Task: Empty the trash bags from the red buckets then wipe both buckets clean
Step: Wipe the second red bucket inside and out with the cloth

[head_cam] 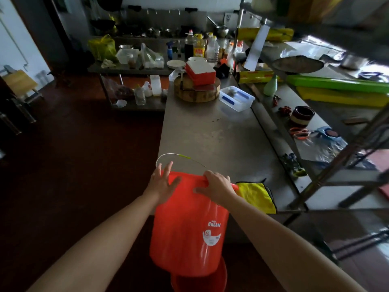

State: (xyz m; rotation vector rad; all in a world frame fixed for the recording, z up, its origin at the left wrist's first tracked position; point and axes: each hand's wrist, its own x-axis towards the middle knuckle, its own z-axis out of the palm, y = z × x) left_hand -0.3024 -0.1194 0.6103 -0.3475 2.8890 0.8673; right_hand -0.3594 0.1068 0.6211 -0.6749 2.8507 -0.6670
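Note:
A red bucket (pixel 187 228) with a white "Bucket" label is held up in front of me at the steel table's near corner, its wire handle (pixel 179 155) swung away over the table. My left hand (pixel 163 182) lies flat with spread fingers against the bucket's upper wall. My right hand (pixel 214 186) grips the bucket's rim, fingers curled over the edge. A second red bucket (pixel 200 280) stands on the floor just below the first, mostly hidden by it. A yellow cloth (pixel 257 197) lies on the table's near edge, right of the bucket. No trash bag shows.
The steel table (pixel 210 135) carries a round wooden chopping block (pixel 196 92), a red-and-white box (pixel 201 72) and a clear plastic tub (pixel 236 98). Metal shelving (pixel 328 169) stands on the right. A cluttered bench with bottles (pixel 197 46) runs along the back. Dark floor (pixel 73 165) lies left.

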